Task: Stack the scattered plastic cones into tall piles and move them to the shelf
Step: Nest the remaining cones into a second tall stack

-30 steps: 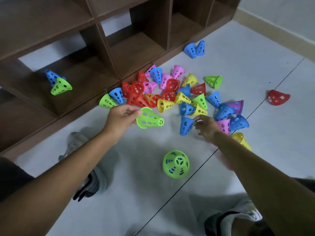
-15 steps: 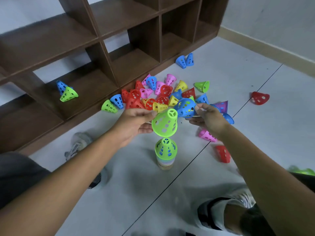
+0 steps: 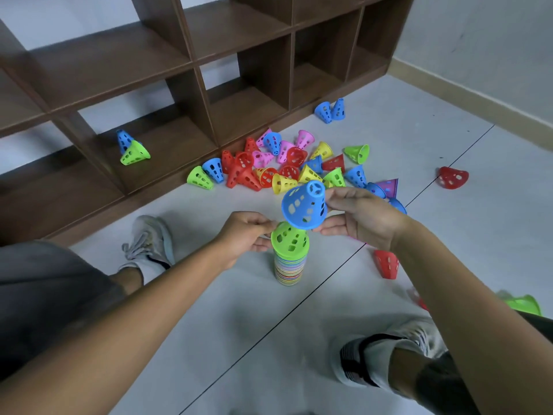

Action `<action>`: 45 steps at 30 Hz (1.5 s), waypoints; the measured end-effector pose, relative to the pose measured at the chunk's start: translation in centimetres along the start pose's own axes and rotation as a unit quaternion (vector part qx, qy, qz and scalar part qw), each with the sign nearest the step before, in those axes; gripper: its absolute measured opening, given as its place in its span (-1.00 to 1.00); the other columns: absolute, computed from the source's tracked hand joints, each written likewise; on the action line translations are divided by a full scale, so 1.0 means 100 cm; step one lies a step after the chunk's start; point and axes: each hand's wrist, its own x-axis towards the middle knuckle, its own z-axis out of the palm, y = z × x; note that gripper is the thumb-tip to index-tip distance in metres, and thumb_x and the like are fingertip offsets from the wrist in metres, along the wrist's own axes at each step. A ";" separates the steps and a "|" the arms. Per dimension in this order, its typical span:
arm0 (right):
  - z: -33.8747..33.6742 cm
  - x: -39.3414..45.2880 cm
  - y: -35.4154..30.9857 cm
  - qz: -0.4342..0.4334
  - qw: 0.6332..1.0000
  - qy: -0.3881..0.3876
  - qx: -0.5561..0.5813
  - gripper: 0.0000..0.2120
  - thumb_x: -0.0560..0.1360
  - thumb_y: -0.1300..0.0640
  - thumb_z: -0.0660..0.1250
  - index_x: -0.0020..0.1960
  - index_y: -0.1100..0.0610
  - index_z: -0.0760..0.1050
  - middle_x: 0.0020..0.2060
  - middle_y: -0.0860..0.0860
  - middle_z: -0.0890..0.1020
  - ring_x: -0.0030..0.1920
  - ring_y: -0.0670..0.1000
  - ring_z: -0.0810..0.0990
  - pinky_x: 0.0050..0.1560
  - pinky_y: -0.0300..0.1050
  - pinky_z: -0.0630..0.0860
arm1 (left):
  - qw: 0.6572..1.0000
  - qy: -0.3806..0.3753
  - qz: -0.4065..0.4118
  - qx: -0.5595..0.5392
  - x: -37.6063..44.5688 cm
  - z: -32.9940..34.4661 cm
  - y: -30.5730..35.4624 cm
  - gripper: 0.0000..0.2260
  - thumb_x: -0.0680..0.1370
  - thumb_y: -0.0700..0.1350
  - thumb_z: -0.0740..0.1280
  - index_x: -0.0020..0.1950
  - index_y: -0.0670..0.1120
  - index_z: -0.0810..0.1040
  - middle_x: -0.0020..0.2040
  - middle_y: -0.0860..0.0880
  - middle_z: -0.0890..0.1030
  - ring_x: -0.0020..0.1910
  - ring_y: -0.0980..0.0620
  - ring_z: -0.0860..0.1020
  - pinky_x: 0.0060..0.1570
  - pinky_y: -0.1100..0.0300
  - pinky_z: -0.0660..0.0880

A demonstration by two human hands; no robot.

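A tall pile of nested cones [image 3: 289, 266] stands on the floor, topped by a green cone [image 3: 289, 239]. My left hand [image 3: 244, 235] pinches the green cone's rim from the left. My right hand [image 3: 363, 217] holds a blue cone [image 3: 303, 206] tilted just above the pile's top. Behind the hands lies a heap of scattered cones [image 3: 284, 169] in red, blue, pink, yellow and green. A blue and a green cone [image 3: 131, 149] lie in a lower compartment of the brown shelf [image 3: 191, 58].
Loose cones lie apart: two blue ones [image 3: 330, 110] by the shelf's base, a red one [image 3: 452, 177] far right, a red one [image 3: 387, 263] under my right forearm, a green one [image 3: 522, 304] at the right edge. My shoes [image 3: 149, 244] flank the pile.
The green cone my left hand held over the pile now sits on top of it. My right hand has brought the blue cone from the right to just above the pile.
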 end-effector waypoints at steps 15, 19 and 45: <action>0.018 0.024 0.073 0.037 0.980 0.186 -0.058 -0.86 0.60 0.24 0.32 0.06 0.32 0.55 -0.13 0.20 0.61 -0.30 0.07 0.63 -0.28 -0.20 0.61 | 0.992 0.006 0.064 0.107 -0.016 -0.005 -0.025 -0.70 0.51 -0.13 0.47 0.21 -0.10 0.56 0.10 -0.09 0.63 -0.09 0.00 0.64 -0.18 0.25 0.57; 0.020 0.032 0.094 0.089 0.975 0.195 -0.052 -0.78 0.58 0.00 0.36 0.10 0.13 0.51 0.10 0.10 0.55 0.03 0.11 0.58 -0.04 0.00 0.64 | 0.975 -0.026 0.113 0.187 -0.020 -0.003 -0.033 -0.46 0.44 -0.05 0.55 0.38 0.08 0.47 0.25 0.02 0.54 -0.09 0.03 0.61 0.11 0.03 0.57; 0.118 0.158 0.095 0.121 0.988 0.036 0.086 -0.60 0.61 -0.20 0.19 0.12 0.09 0.60 -0.15 -0.03 0.71 -0.01 0.08 0.64 0.20 0.09 0.55 | 0.965 0.153 0.166 0.134 0.033 -0.101 -0.046 -0.62 0.50 -0.21 0.48 0.31 -0.08 0.55 0.14 -0.04 0.65 -0.11 0.28 0.63 -0.07 0.47 0.47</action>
